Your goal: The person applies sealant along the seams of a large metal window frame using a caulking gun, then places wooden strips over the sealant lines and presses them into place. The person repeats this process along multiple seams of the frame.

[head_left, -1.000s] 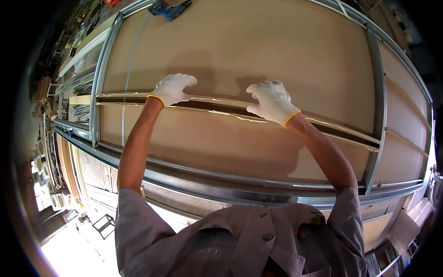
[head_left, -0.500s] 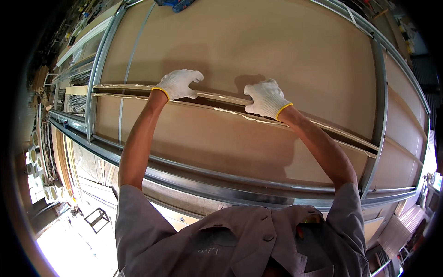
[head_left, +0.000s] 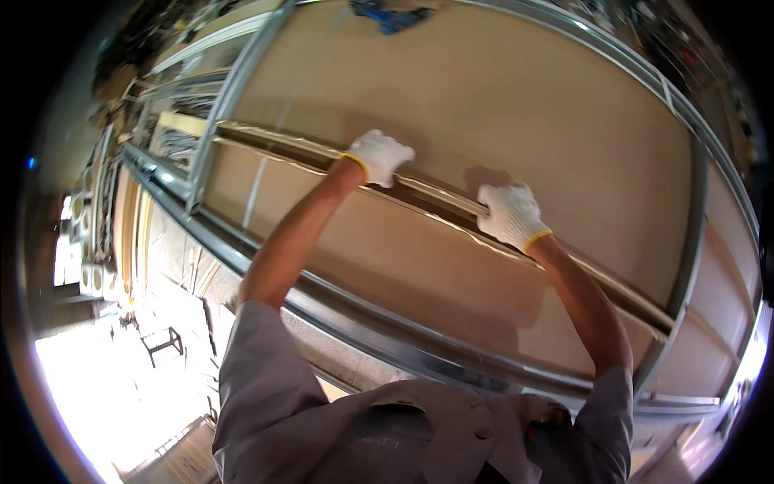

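The fingers of the left hand [head_left: 380, 157] are bending over the upper strip [head_left: 443, 195] and pinching it, with the thumb on the near side; 0.5 s ago they were forming a wider, more open curve. The fingers of the right hand [head_left: 512, 214] are also curling in on the same strip, farther right along it, where 0.5 s ago a clear gap was showing between thumb and fingertips. Blur is hiding the exact contact of the fingertips. Both hands are wearing white knit gloves with yellow cuffs.

The upper strip is running across the large brown panel [head_left: 564, 145], and the lower strip [head_left: 451, 226] is lying alongside it on the near side, with a narrow dark gap between the 2. Both strips are showing pale, ragged edges and are now slanting more steeply down to the right than in the 2 earlier frames.

Farther out, the metal frame [head_left: 695, 210] is bounding the panel and is likewise appearing more tilted. A blue power drill [head_left: 393, 20] is resting at the panel's far edge, appearing farther right than before. At lower left, a small dark stool [head_left: 163, 343] is standing near a bright area.
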Available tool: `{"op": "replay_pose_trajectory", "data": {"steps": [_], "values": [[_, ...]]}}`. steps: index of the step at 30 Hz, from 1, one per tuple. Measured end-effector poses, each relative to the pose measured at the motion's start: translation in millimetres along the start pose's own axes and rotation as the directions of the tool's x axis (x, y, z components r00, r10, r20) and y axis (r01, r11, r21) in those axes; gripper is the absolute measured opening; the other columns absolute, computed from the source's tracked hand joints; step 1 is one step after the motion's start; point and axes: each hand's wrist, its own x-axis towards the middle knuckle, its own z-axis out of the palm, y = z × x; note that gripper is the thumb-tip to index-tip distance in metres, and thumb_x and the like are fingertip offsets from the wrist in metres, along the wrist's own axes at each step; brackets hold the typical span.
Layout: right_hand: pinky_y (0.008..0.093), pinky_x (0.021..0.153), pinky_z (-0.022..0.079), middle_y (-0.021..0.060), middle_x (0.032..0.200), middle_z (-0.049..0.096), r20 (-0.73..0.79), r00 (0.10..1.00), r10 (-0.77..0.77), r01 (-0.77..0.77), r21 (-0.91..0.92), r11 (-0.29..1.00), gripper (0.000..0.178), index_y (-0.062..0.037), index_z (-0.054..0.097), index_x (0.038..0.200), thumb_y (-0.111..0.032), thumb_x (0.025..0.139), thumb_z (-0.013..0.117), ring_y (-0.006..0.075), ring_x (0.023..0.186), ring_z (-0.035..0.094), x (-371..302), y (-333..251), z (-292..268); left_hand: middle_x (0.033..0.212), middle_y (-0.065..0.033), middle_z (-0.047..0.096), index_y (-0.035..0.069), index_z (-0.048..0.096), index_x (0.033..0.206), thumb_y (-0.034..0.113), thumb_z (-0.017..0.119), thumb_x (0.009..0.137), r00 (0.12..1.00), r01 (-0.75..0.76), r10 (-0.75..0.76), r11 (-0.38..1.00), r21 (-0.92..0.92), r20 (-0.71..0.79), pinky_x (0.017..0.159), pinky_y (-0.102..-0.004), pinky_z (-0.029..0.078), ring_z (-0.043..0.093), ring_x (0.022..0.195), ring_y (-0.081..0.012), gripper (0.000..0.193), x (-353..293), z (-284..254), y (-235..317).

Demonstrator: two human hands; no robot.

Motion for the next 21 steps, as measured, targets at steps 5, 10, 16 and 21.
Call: {"op": "replay_pose_trajectory", "data": {"steps": [5,10,16,21], "values": [[0.0486,0.102,0.053,0.0160,0.104,0.079,0.009,0.994,0.106,-0.106,0.145,0.984,0.039,-0.0118,0.071,0.118,-0.030,0.084,0.075,0.0387,0.104,0.073,7,6,-8,0.111,-0.0115,0.077,0.018,0.066,0.128,0.018,0.078,0.083,0.999,-0.028,0.029,0.999,0.027,-0.030,0.094,-0.0505,0.056,0.071,0.106,-0.0390,0.047,19,22,-12],[0.0481,0.100,0.055,0.0156,0.108,0.079,0.089,0.987,0.136,-0.150,0.185,0.971,0.048,-0.0091,0.069,0.124,-0.032,0.083,0.078,0.0363,0.109,0.073,13,8,-16,0.105,-0.0111,0.076,0.015,0.064,0.124,0.017,0.079,0.081,1.000,-0.008,0.008,0.998,-0.054,0.004,0.085,-0.0510,0.056,0.072,0.102,-0.0374,0.046,31,21,-17],[0.0476,0.099,0.056,0.0180,0.117,0.076,0.081,0.986,0.143,-0.161,0.289,0.944,0.060,-0.0091,0.063,0.134,-0.035,0.082,0.079,0.0360,0.114,0.071,8,14,-15,0.105,-0.0118,0.076,0.014,0.064,0.122,0.017,0.084,0.071,0.998,-0.018,0.026,0.991,-0.130,0.061,0.083,-0.0516,0.056,0.071,0.103,-0.0387,0.055,34,10,-22],[0.0463,0.108,0.047,0.0160,0.132,0.068,-0.225,0.974,0.009,0.001,0.045,0.999,0.082,-0.0077,0.053,0.145,-0.037,0.076,0.086,0.0337,0.122,0.065,-11,21,-1,0.110,-0.0165,0.076,0.010,0.067,0.115,0.021,0.085,0.066,0.989,-0.127,0.132,0.989,-0.073,0.060,0.088,-0.0517,0.057,0.071,0.106,-0.0416,0.053,51,5,-30]]}}
